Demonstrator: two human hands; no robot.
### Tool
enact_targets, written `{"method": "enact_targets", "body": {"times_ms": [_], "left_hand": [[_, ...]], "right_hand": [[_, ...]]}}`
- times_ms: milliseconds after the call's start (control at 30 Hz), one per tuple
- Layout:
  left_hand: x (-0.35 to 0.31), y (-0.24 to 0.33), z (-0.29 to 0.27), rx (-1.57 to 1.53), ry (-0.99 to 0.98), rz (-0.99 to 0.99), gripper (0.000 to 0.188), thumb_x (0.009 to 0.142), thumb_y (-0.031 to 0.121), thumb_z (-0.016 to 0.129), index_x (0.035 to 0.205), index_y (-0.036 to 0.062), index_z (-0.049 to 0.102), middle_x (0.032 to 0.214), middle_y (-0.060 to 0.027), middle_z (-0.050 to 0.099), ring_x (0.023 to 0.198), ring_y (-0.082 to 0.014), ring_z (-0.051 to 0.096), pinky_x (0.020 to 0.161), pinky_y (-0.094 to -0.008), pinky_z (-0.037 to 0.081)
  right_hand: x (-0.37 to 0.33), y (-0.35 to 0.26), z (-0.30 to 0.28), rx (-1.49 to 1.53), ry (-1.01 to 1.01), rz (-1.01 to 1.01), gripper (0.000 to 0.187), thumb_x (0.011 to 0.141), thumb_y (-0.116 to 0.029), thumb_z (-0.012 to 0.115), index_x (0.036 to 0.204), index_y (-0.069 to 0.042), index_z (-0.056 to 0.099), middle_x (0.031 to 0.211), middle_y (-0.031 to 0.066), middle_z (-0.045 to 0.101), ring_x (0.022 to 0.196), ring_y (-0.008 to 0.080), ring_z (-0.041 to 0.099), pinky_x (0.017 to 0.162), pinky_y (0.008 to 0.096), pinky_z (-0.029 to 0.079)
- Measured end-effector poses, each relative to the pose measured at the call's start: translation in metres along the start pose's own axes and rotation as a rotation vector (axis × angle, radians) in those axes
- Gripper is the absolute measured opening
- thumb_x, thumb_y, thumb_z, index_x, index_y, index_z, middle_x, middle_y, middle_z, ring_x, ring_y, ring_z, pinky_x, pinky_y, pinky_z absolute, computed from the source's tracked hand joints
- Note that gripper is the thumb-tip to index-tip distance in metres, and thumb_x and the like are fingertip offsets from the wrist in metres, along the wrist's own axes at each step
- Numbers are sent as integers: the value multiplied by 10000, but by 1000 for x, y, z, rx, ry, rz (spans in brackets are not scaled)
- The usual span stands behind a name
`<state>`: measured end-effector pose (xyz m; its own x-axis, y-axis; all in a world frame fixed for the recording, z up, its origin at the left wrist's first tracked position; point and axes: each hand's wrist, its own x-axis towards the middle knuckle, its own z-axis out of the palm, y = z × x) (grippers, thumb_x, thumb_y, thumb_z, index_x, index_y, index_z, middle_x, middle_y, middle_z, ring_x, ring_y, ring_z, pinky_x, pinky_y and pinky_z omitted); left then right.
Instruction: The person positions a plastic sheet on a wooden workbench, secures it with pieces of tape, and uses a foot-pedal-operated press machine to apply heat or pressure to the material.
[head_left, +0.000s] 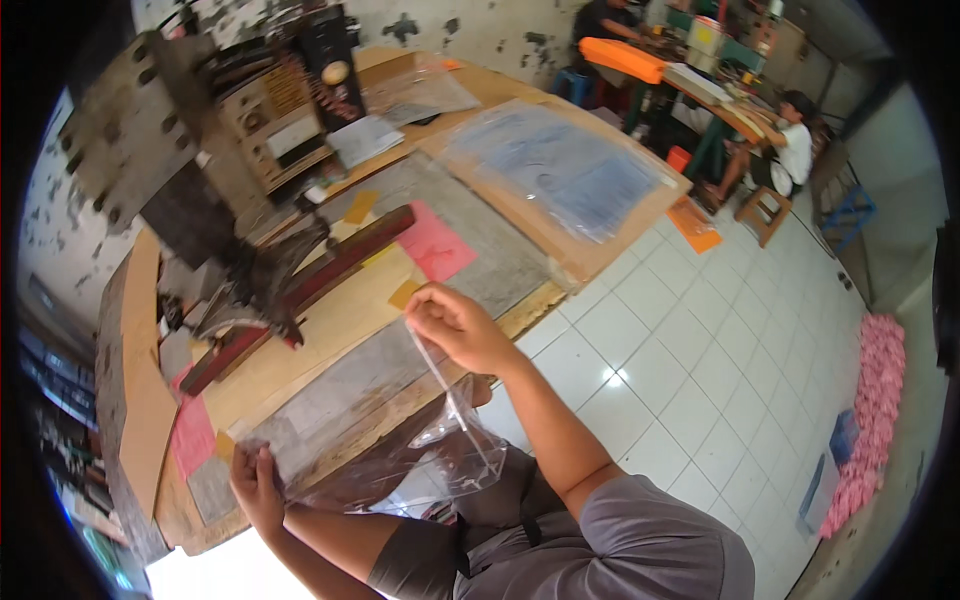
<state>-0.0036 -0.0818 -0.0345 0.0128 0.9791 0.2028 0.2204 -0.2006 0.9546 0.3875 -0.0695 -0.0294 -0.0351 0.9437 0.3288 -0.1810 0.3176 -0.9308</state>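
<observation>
A clear plastic sheet [455, 470] hangs in front of me, over the near edge of the worktable, with a white strip along its right side. My right hand [455, 325] is closed in a pinch on the upper end of that strip. Lower down at the left, my left hand [258, 488] has its fingers closed on the sheet's other side. Beyond my hands, a press with a dark red bar [300, 295] stands over a tan board [330, 330]. Small yellow tabs [403, 294] lie by the board, and one is beside my right fingertips.
Pink sheets [435, 240] lie at both ends of the red bar. At the far right of the table, clear bluish plastic sheets [560, 165] are stacked on cardboard [655, 200]. Two people work at a farther bench [735, 115]. A pink bundle [868, 420] lies along the right wall.
</observation>
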Motion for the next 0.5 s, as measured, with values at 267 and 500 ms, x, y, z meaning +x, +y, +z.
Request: {"method": "enact_targets", "body": {"times_ms": [267,500], "left_hand": [[6,13,4,22,11,-33,74,1015,103,606,1047,38,619,633,65,523,502,-2,397,448,-205,252],[2,12,2,-69,-20,-59,125,1009,113,624,1095,25,605,654,60,552,518,1,404,467,-198,267]], "right_hand": [[-5,-10,-5,-158,-49,12,441,929,-74,726,1334,-10,565,835,-69,499,772,23,497,685,210,395],[-5,-7,-6,-84,-10,29,328,929,-46,703,1246,-1,631,866,-28,593,779,50,546,696,226,434]]}}
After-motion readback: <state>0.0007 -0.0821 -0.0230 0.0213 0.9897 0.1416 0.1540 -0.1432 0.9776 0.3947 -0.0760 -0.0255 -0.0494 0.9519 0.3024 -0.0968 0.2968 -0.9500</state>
